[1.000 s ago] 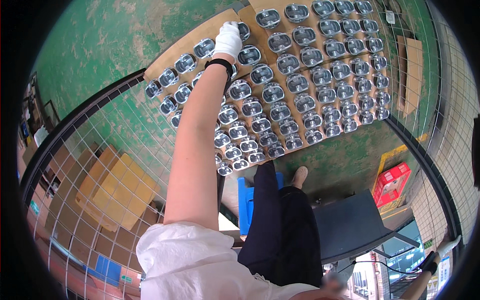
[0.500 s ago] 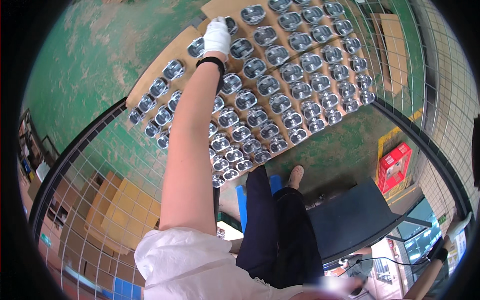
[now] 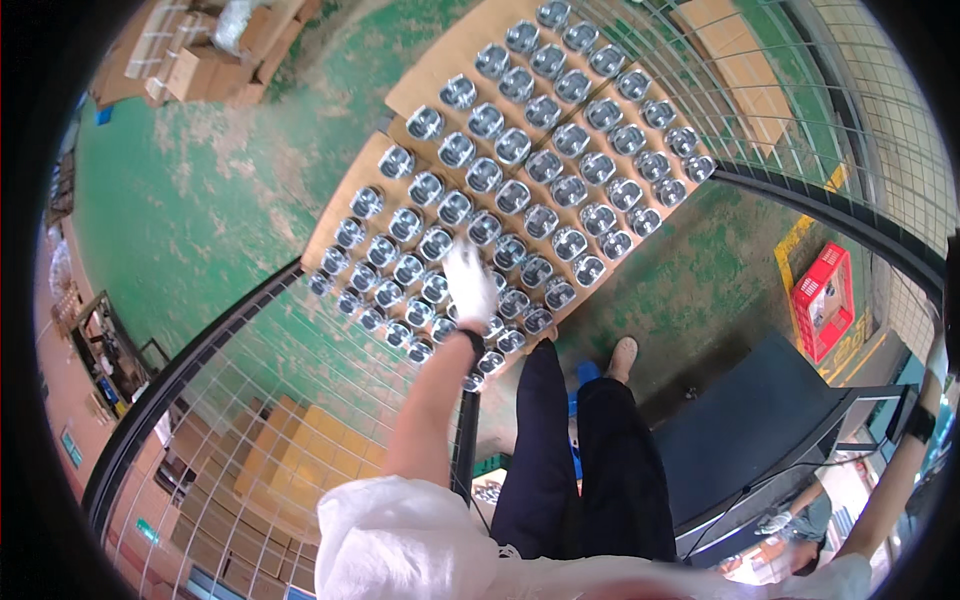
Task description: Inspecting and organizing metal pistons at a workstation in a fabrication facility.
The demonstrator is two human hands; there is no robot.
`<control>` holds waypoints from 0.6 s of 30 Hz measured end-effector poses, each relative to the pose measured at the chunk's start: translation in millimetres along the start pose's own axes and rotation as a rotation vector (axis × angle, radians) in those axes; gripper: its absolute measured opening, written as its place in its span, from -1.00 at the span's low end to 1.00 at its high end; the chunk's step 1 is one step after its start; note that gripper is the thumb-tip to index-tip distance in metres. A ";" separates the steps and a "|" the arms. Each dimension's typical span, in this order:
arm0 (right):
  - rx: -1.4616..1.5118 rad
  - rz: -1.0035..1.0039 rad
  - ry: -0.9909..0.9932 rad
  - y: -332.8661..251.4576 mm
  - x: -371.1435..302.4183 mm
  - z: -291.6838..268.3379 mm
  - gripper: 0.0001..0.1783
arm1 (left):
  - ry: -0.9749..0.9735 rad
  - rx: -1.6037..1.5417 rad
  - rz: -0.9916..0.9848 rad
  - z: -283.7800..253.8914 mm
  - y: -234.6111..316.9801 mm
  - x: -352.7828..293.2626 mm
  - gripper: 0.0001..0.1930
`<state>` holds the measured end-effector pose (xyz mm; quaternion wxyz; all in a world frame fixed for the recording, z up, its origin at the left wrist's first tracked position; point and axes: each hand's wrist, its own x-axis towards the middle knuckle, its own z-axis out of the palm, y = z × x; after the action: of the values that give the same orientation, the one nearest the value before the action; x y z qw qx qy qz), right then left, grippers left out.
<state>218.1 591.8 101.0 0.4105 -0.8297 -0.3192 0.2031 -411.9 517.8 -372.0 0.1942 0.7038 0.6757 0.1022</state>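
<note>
Rows of shiny metal engine pistons (image 3: 513, 147) stand on a brown cardboard sheet (image 3: 440, 62) in front of me. Above the near-left part of these rows is my left hand (image 3: 470, 285), in a white glove with a black band at the wrist. Its fingertips are blurred and lie over the pistons, so their grip is hard to make out. At the far right rim, my right hand (image 3: 937, 362), also pale-gloved, is beside the dark frame bar. The picture's edge squeezes it, and its fingers do not show clearly.
Wire mesh panels with black bars (image 3: 190, 430) flank the cardboard. A red crate (image 3: 823, 300) stands on the green floor at right, near a dark panel (image 3: 750, 430). Cardboard boxes (image 3: 215, 70) sit at far left. Another person (image 3: 800, 525) is at lower right.
My left hand has come back from a piston at the far edge toward the nearer rows. The view has shifted, and my right hand appears higher at the right rim.
</note>
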 end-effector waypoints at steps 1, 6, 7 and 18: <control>-0.004 -0.029 0.023 10.3 6.8 -7.7 -0.28 | -0.192 0.045 -0.087 -6.5 12.4 -40.0 -0.50; -0.129 -0.155 0.176 46.5 42.8 -23.7 -0.44 | -1.160 0.298 -0.261 -41.8 57.6 -190.0 -0.54; -0.182 -0.001 0.215 45.9 47.6 -20.7 -0.35 | -1.060 0.276 -0.303 -50.7 65.7 -207.4 -0.57; -0.580 -0.218 -0.159 86.7 -174.0 -41.0 -0.43 | -0.238 0.043 -0.470 -200.5 152.5 -332.7 -0.72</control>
<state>149.9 408.2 67.5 0.1501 -0.8547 -0.4816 0.1226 -376.3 213.5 -88.7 0.2754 0.5388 0.7950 -0.0435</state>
